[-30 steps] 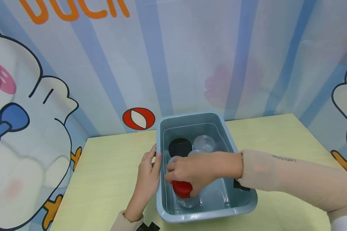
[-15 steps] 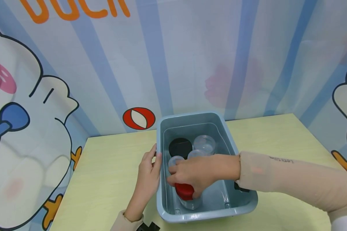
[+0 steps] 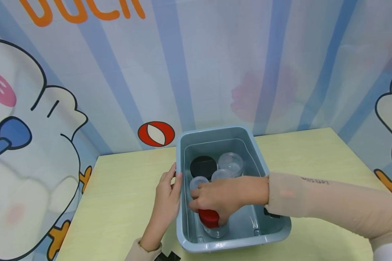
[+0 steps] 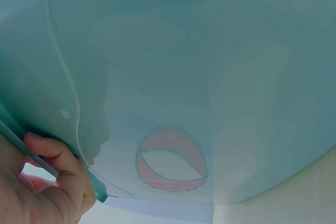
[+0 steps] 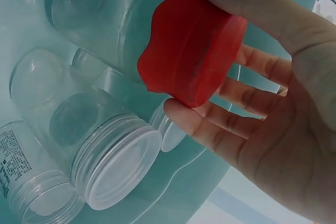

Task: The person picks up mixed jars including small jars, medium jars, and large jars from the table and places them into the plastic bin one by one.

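A light blue plastic bin [image 3: 235,246] stands on the table with several clear jars inside. At its left wall is my left hand [image 3: 168,197]; in the left wrist view its fingers curl round the bin's rim [image 4: 31,153]. My right hand [image 3: 220,194] reaches in and grips a red lid [image 3: 209,218] between thumb and fingers. Just below this lid, a clear jar [image 3: 217,232] shows near the bin's front left. The right wrist view shows the red lid's wavy edge; whether it is fixed to the jar, I cannot tell.
Behind my right hand lie a round black lid [image 3: 203,166] and clear jars [image 3: 231,163], partly hidden by the hand. The pale yellow table [image 3: 127,203] extends to both sides. A printed cartoon curtain [image 3: 215,72] hangs behind it.
My right hand and the red lid have shifted slightly right and toward the bin's front, uncovering more of a small clear jar at the left. The left hand stays on the rim.
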The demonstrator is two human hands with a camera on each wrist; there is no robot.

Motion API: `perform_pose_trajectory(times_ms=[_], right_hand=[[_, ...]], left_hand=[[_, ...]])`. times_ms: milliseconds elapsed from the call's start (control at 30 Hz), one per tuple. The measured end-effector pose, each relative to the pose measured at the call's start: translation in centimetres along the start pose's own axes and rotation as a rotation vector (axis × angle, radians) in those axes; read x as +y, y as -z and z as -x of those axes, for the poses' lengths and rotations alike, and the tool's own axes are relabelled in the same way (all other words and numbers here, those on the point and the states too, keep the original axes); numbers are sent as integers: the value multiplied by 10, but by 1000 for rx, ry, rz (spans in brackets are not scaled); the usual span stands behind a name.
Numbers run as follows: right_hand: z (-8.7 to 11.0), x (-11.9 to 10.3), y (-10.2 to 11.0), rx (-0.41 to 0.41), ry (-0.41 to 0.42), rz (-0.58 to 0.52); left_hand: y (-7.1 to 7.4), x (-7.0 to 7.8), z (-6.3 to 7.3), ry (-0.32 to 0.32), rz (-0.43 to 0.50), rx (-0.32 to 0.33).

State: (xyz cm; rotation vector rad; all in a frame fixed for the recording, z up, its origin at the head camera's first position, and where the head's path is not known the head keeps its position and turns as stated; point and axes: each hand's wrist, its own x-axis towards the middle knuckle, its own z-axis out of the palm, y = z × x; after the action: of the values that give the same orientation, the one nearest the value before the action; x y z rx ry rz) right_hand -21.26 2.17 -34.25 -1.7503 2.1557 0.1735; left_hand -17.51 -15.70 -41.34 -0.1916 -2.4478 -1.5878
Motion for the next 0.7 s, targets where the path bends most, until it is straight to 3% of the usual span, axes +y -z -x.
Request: perform_pose_trajectory(times_ms=[700], right_hand=[[-1,-1,-4,-21,0,-1]], left_hand=[[-2,2,1,-10,-17,3]])
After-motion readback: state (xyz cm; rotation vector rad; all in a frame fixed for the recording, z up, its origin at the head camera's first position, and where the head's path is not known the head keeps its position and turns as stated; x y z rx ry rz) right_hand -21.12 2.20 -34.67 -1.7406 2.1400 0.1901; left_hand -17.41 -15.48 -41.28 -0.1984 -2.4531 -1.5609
